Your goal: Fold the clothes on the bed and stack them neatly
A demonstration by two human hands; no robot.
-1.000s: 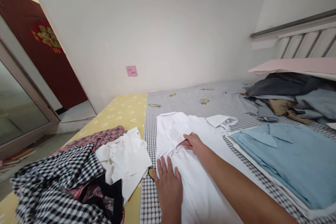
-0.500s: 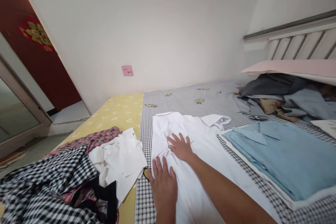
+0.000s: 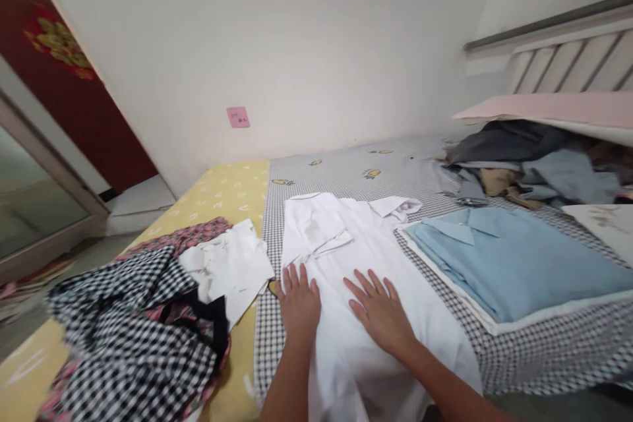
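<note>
A white short-sleeved shirt (image 3: 346,297) lies spread on the bed, its left sleeve folded in near the top and the other sleeve sticking out at the far right. My left hand (image 3: 299,300) rests flat on the shirt's left edge, fingers stretched forward. On the middle of the shirt lies my right hand (image 3: 380,313), palm down with the fingers spread. Neither hand grips the fabric. Toward me, the lower part of the shirt runs off the bottom of the view, loosely creased.
Right of the shirt lies a folded light blue shirt (image 3: 524,264) on a white cloth. Behind it is a pile of dark clothes (image 3: 514,145) under a pink board (image 3: 548,107). At left are a black-and-white checked garment (image 3: 133,343) and a crumpled white cloth (image 3: 237,257).
Both hands have moved; the right has slid back toward me from the folded sleeve, which now shows uncovered. The camera view has shifted slightly.
</note>
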